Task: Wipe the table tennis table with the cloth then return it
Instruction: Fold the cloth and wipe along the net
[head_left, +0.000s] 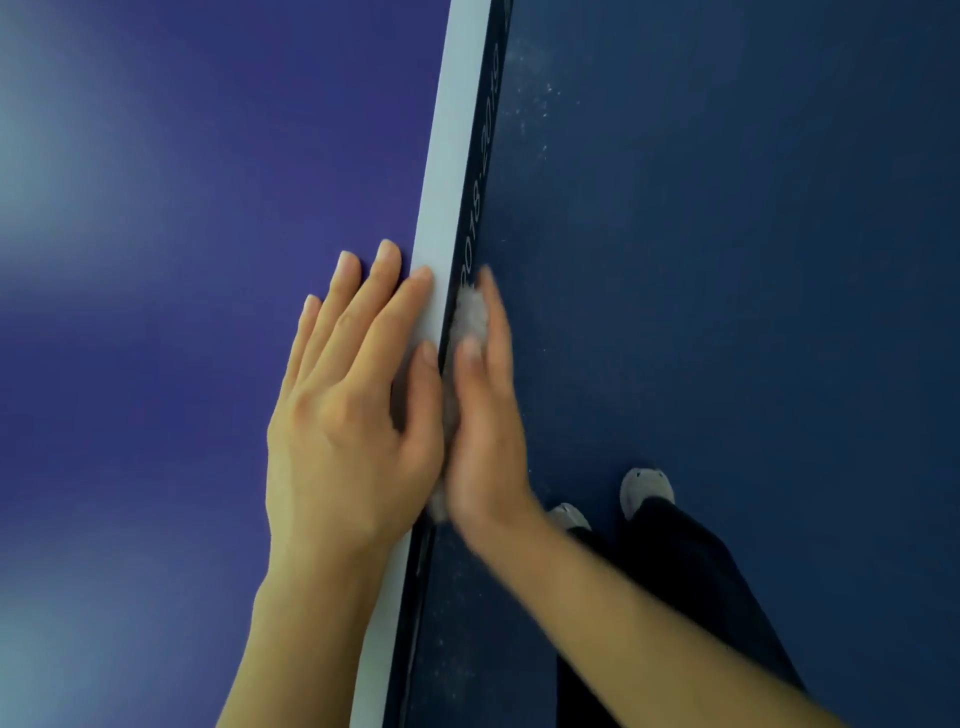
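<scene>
The left hand (343, 426) is resting flat and outstretched on the table tennis table (156, 312) while the right hand (483, 431), likewise outstretched, is pressing the cloth (470, 312) against the table's side edge, the cloth probably behaving as light, soft and compliant, best bunched under the palm.

Table tennis table (182, 260), white edge line (452, 156) — left hand (348, 415) flat

Open tabletop (182, 312) is left beyond the left hand (348, 426) at the white-lined edge (452, 156); the table's side (475, 171) is blocked by the right hand (485, 431) and cloth (470, 312).
</scene>
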